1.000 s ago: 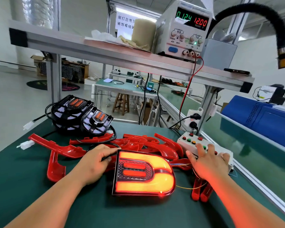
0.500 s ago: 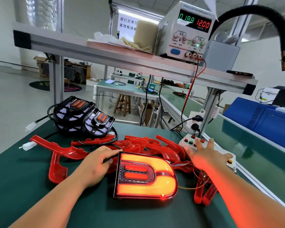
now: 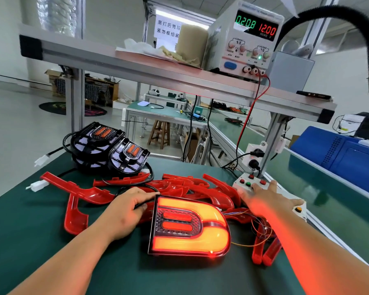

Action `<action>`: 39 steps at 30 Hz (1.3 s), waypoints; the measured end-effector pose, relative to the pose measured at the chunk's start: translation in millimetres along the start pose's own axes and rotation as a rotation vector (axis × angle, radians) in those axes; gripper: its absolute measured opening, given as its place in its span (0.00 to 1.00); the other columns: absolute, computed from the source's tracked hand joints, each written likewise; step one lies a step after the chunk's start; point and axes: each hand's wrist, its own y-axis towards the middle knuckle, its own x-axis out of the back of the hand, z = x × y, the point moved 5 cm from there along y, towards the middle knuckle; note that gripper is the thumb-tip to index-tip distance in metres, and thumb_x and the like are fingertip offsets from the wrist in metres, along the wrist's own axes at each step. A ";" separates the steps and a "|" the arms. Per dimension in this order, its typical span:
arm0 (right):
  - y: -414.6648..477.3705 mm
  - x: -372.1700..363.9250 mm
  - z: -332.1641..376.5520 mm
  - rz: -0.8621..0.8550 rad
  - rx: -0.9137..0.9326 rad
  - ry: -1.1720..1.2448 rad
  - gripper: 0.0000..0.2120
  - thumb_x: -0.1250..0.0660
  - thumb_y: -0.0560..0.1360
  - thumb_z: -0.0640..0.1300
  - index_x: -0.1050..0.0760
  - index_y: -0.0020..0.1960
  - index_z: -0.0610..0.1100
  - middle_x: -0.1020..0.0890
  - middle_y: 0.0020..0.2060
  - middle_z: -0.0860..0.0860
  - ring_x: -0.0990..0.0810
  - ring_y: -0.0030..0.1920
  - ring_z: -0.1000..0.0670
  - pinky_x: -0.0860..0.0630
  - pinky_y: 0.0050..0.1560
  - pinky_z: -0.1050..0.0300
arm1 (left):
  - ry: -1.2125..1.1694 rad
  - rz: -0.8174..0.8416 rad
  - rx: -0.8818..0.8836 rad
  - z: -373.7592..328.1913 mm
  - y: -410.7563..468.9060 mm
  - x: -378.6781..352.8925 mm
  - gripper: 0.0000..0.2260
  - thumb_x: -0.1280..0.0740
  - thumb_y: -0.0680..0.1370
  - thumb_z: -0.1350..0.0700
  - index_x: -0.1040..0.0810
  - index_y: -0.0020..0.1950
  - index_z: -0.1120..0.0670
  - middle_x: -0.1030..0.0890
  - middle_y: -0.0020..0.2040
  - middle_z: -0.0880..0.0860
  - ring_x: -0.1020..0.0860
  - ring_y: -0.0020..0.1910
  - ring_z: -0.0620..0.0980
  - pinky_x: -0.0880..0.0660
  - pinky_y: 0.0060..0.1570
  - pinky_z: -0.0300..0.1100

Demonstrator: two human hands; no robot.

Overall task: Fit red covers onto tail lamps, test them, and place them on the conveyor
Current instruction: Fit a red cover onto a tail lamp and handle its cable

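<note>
Head cam: the tail lamp (image 3: 190, 226) lies flat on the green desk (image 3: 30, 241) right in front of you, red cover on, its U-band and two centre bars glowing orange-red. Your left hand (image 3: 128, 211) sits at the lamp's upper-left corner, fingers curled, gripping what looks like its black cable (image 3: 141, 205); the grip is partly hidden, so that's approx. Your right hand (image 3: 266, 199) is spread flat, fingers straight, resting on the white switch box (image 3: 246, 189) at the desk's right edge, beside its red and green buttons. Loose red covers (image 3: 196, 188) are piled just behind the lamp, with more to the left and right. Two uncovered lamps (image 3: 107, 150) are stacked at the far left. On the shelf (image 3: 136, 67) above, the PSU (image 3: 243, 39) reads 0.208 and 12.00. The conveyor (image 3: 328, 188) runs along your right.
</note>
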 end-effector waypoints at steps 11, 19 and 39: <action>-1.5 -2.2 1.3 0.006 0.009 -0.007 0.38 0.63 0.71 0.76 0.57 0.78 0.62 0.65 0.78 0.48 0.47 0.77 0.38 0.61 0.62 0.18 | 0.007 0.006 0.028 -0.7 -0.7 0.5 0.19 0.36 0.80 0.64 0.23 0.67 0.47 0.25 0.53 0.38 0.27 0.56 0.35 0.38 0.53 0.19; -10.9 6.2 -4.9 -0.035 0.022 0.028 0.37 0.62 0.72 0.75 0.57 0.77 0.61 0.58 0.79 0.48 0.51 0.78 0.37 0.62 0.63 0.19 | 0.066 -0.026 0.026 -13.5 -4.2 6.3 0.18 0.35 0.80 0.61 0.24 0.68 0.44 0.28 0.55 0.36 0.28 0.57 0.37 0.33 0.65 0.36; -80.9 -13.2 33.2 -0.271 0.632 0.613 0.06 0.33 0.76 0.42 0.21 0.45 0.52 0.21 0.44 0.55 0.24 0.46 0.53 0.29 0.47 0.60 | 0.315 -0.125 0.230 -49.0 -13.1 19.1 0.11 0.42 0.82 0.50 0.19 0.52 0.47 0.17 0.43 0.45 0.20 0.46 0.48 0.25 0.50 0.44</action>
